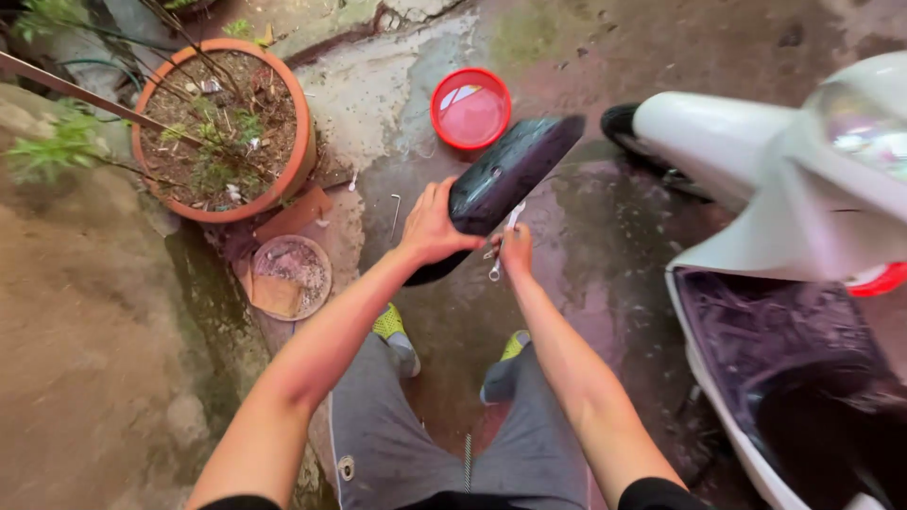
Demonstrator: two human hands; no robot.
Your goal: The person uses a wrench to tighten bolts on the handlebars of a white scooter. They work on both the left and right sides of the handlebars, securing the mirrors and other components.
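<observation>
Left hand (pixel 433 227) gripping black panel (pixel 510 172)

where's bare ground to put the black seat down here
Bare wet concrete lies between the red bowl, the scooter and the feet. Another patch lies top right, beyond the front wheel. Left is crowded: plant pot, a small dish and a hex key. The left hand grips the seat; the right hand holds a wrench.

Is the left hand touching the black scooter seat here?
Touching. The head view shows the left hand gripping the lower edge of the black seat, fingers wrapped over it.
</observation>
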